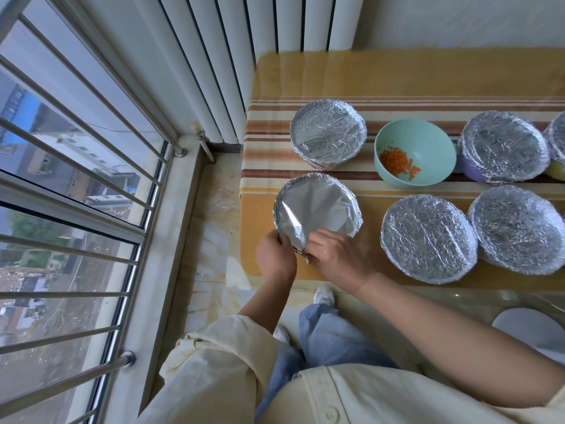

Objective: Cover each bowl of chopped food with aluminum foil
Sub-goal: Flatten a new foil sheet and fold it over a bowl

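Crimping aluminum foil (318,206) over the bowl (284,191) at the worktop's (336,280) near left corner, left hand (275,258) and right hand (336,255) both pinch its near edge; a hard tug could tear it or drag the bowl off.

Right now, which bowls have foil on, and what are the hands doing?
Near-left bowl: foil on, near edge loose.
Teal bowl: uncovered, chopped orange food inside.
Far-left bowl: covered.
Far-right bowl: covered.
Near-middle bowl: covered.
Near-right bowl: covered.
Bowl at right edge: covered, partly out of view.
Left hand: pinches the foil edge.
Right hand: pinches the foil edge.
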A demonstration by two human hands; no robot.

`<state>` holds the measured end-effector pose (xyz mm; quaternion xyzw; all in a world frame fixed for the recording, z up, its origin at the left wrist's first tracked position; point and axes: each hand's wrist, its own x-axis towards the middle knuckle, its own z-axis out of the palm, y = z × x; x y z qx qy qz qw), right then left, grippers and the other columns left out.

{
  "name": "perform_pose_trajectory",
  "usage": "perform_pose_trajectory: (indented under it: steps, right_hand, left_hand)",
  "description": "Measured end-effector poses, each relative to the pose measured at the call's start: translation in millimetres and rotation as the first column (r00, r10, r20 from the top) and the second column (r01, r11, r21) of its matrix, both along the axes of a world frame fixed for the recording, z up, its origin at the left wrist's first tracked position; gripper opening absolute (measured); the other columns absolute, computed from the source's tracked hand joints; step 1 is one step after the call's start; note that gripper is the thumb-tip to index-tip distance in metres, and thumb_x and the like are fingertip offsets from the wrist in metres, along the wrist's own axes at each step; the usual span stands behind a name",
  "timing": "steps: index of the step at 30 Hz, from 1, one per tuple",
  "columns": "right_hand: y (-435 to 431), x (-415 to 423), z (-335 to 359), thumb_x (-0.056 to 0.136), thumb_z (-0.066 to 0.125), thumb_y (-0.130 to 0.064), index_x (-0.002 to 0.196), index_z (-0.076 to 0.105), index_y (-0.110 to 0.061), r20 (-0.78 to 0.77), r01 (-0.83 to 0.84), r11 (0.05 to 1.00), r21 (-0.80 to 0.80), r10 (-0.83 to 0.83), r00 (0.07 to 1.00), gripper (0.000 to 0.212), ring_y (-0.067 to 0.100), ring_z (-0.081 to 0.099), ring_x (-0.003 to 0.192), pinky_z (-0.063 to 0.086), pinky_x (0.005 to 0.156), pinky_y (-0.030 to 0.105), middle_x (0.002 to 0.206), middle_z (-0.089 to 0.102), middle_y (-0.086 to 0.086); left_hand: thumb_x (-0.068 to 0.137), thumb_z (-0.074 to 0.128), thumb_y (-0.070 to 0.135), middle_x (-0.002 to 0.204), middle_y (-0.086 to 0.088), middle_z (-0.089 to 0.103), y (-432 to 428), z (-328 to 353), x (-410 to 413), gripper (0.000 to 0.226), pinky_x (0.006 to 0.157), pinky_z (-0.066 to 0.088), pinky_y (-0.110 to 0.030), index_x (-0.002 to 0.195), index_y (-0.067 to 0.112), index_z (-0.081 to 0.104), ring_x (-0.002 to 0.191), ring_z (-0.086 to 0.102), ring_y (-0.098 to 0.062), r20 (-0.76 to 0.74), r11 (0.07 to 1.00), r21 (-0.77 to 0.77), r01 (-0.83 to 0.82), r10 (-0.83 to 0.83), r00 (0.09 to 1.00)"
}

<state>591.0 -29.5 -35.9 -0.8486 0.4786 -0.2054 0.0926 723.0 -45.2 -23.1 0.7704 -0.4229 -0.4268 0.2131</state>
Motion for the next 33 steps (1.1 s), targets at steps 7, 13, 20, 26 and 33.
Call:
perform_pose_trajectory:
  steps: [7,13,20,26,33]
  right_hand:
    - [-2,0,2,0.070,0.075,0.000,0.062,0.061,-0.009,0.022,0.019,1.000,0.005,-0.019,1.000,0.019,0.021,0.048,0.060,0.034,0.046,0.030,0.063,0.048,0.004]
    - [0,-2,2,0.070,0.075,-0.001,0.062,0.061,-0.009,0.017,0.010,1.000,0.022,-0.010,1.000,0.018,0.022,0.050,0.060,0.038,0.044,0.031,0.064,0.050,0.004]
    - [-3,8,7,0.067,0.084,-0.009,0.061,0.061,-0.010,0.021,0.048,0.999,-0.021,-0.047,0.999,0.023,0.021,0.050,0.057,0.026,0.051,0.024,0.062,0.049,0.003]
    - [3,-18,14,0.069,0.084,-0.033,0.082,0.068,-0.013,0.004,0.037,0.999,-0.010,-0.037,0.999,0.029,0.020,0.056,0.071,0.039,0.064,0.028,0.076,0.058,0.001]
    - [1,-14,12,0.067,0.084,-0.011,0.062,0.064,-0.012,-0.040,0.024,0.992,-0.121,-0.029,0.999,0.021,0.021,0.053,0.059,0.031,0.058,0.025,0.064,0.055,0.001]
  left_hand:
    - [0.100,0.042,0.024,0.089,-0.012,0.069,-10,7,6,0.029,0.068,0.043,-0.035,0.093,0.006,0.065,0.086,0.062,-0.035,0.084,0.997,-0.035,0.075,-0.072,0.994]
    - [0.098,0.049,0.022,0.067,-0.004,0.062,-17,-1,16,0.029,0.056,0.039,-0.030,0.082,0.010,0.069,0.068,0.057,-0.028,0.074,0.997,-0.069,0.046,-0.041,0.996]
    - [0.082,0.066,0.041,0.086,-0.001,0.073,14,-4,1,0.031,0.083,0.054,-0.044,0.099,0.016,0.061,0.081,0.070,-0.025,-0.023,0.996,0.016,-0.085,0.085,0.996]
    - [0.081,0.065,0.035,0.082,-0.001,0.073,-2,-9,10,0.016,0.080,0.057,-0.044,0.081,0.022,0.056,0.077,0.071,-0.023,0.001,0.995,0.037,-0.092,0.093,0.996]
    - [0.079,0.066,0.031,0.079,0.000,0.073,-9,-12,15,0.013,0.081,0.056,-0.042,0.083,0.019,0.061,0.077,0.072,-0.022,0.002,0.996,0.046,-0.074,0.074,0.997]
